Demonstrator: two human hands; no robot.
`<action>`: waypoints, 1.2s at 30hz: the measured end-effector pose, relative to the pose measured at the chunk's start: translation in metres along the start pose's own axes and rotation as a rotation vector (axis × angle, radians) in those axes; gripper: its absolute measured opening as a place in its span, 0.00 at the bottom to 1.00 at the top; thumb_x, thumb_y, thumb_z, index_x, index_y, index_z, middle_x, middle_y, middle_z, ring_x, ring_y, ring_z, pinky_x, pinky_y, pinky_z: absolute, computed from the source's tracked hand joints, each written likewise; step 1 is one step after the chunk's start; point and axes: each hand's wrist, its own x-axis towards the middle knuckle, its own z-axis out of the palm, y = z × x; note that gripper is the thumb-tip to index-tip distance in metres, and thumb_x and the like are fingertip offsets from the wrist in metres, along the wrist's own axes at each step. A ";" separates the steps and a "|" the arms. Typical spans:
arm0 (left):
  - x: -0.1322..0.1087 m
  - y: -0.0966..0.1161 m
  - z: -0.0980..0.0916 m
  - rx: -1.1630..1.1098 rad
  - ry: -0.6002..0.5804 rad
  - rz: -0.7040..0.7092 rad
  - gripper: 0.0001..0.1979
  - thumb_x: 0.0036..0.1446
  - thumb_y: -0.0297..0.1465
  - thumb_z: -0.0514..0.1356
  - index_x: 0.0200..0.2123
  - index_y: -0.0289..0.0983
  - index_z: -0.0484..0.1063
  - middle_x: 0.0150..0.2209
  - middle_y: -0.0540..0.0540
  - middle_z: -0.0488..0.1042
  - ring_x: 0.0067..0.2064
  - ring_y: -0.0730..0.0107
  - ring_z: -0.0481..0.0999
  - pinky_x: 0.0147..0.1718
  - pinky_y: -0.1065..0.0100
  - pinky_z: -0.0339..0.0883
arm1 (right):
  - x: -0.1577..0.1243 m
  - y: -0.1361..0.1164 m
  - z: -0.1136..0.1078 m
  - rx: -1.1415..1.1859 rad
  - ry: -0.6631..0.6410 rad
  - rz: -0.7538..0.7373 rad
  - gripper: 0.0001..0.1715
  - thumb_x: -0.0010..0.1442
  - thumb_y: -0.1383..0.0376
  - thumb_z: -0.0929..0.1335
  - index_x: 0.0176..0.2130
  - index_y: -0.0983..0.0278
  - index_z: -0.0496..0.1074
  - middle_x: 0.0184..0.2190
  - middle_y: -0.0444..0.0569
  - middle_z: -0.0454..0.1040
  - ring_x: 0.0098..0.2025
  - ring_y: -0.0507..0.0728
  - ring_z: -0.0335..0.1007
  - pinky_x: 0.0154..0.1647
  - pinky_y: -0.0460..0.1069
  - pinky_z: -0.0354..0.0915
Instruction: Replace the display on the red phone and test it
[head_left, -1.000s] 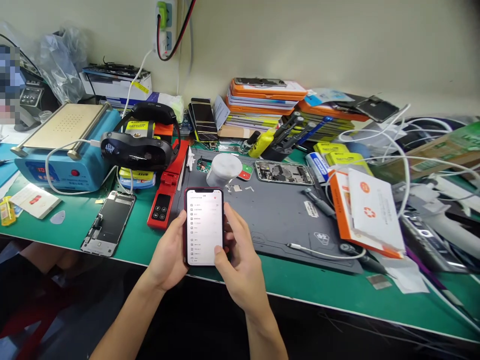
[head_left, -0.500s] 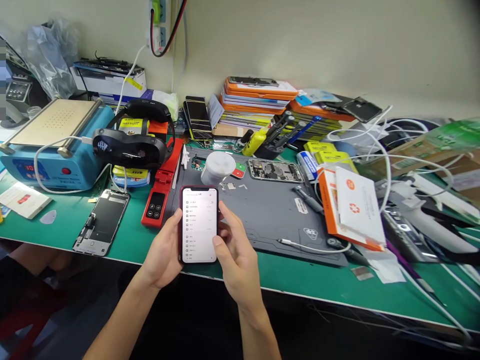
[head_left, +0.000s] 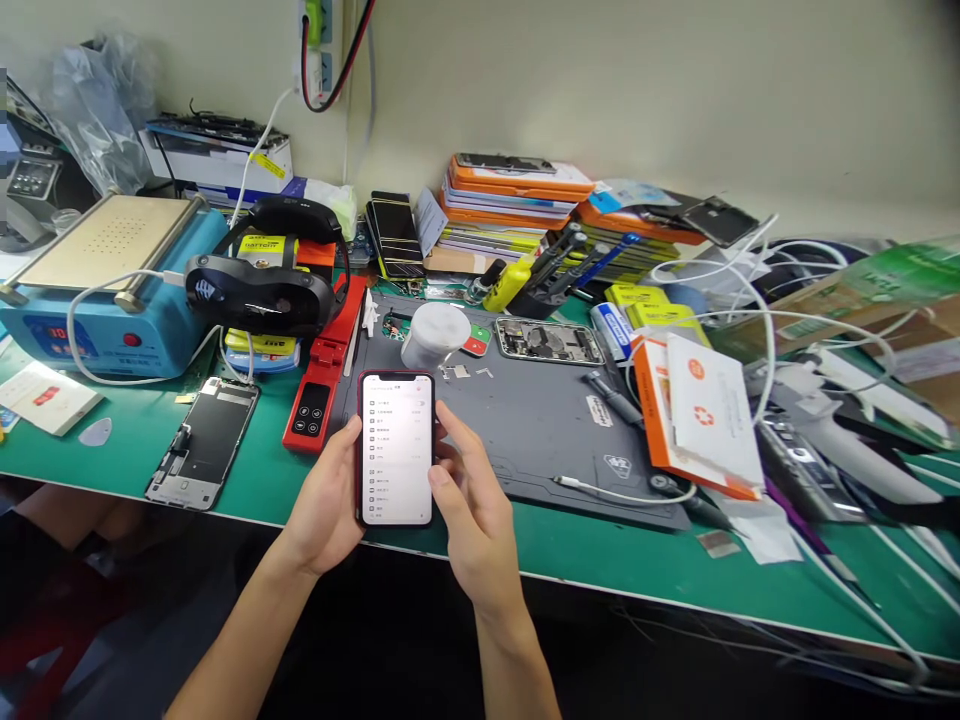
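A smartphone (head_left: 397, 450) with a red edge stands upright at the front of the bench, its lit screen showing a list menu. My left hand (head_left: 330, 500) is closed around its left side, thumb along the edge. On the other side my right hand (head_left: 478, 510) grips the phone, thumb at the screen's right edge and fingers partly hidden behind. Just beyond the phone stands a white round container (head_left: 435, 336) on a dark grey work mat (head_left: 540, 420). An opened phone body (head_left: 550, 341) lies farther back on the mat.
To the left are a blue heating machine (head_left: 112, 290), a black headset (head_left: 262, 290), a red device (head_left: 315, 400) and a detached phone screen (head_left: 204, 445). At right, an orange-and-white box (head_left: 697, 415) and a white cable (head_left: 622, 493) lie near tangled wires. Screwdrivers (head_left: 566, 265) stand behind.
The view has shifted very slightly. My right thumb has moved a little off the screen toward the phone's edge; both hands keep their hold.
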 end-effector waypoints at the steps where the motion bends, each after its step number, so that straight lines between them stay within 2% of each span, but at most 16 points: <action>1: 0.000 0.000 0.000 0.002 -0.002 0.000 0.33 0.73 0.48 0.60 0.75 0.42 0.68 0.64 0.39 0.81 0.67 0.43 0.77 0.70 0.47 0.67 | 0.000 0.000 0.000 -0.002 0.001 -0.005 0.28 0.78 0.54 0.67 0.73 0.45 0.69 0.71 0.48 0.71 0.63 0.62 0.73 0.62 0.57 0.74; 8: -0.001 0.001 -0.001 -0.001 -0.059 0.012 0.36 0.68 0.51 0.64 0.73 0.41 0.70 0.62 0.39 0.82 0.66 0.40 0.78 0.68 0.48 0.68 | 0.000 0.001 -0.001 -0.033 -0.008 -0.016 0.29 0.77 0.54 0.67 0.73 0.49 0.68 0.71 0.51 0.70 0.64 0.63 0.73 0.65 0.60 0.74; 16: 0.000 -0.001 -0.005 -0.063 -0.056 0.033 0.34 0.66 0.38 0.65 0.73 0.43 0.68 0.62 0.41 0.82 0.63 0.43 0.80 0.66 0.50 0.69 | 0.000 0.002 0.000 -0.015 0.000 -0.009 0.28 0.77 0.54 0.67 0.73 0.47 0.69 0.70 0.50 0.71 0.60 0.62 0.75 0.63 0.60 0.75; 24: -0.001 0.000 -0.003 -0.041 -0.046 0.022 0.41 0.59 0.33 0.65 0.75 0.46 0.63 0.64 0.44 0.80 0.63 0.43 0.79 0.65 0.48 0.69 | 0.000 0.001 0.000 0.006 -0.004 -0.005 0.28 0.77 0.55 0.67 0.72 0.45 0.69 0.70 0.49 0.71 0.63 0.62 0.73 0.64 0.59 0.74; 28: -0.002 0.000 -0.004 -0.029 -0.044 0.024 0.44 0.56 0.30 0.63 0.77 0.49 0.61 0.65 0.46 0.80 0.63 0.44 0.79 0.66 0.48 0.68 | 0.000 0.000 -0.001 -0.002 -0.010 -0.012 0.28 0.77 0.55 0.67 0.73 0.48 0.69 0.70 0.51 0.71 0.63 0.63 0.73 0.63 0.60 0.74; 36: -0.003 0.000 -0.005 -0.019 -0.009 0.030 0.50 0.48 0.23 0.62 0.76 0.49 0.63 0.62 0.47 0.82 0.60 0.46 0.80 0.63 0.51 0.71 | 0.001 0.000 0.000 -0.025 -0.014 -0.006 0.29 0.77 0.54 0.67 0.73 0.49 0.68 0.69 0.52 0.72 0.62 0.63 0.74 0.61 0.59 0.76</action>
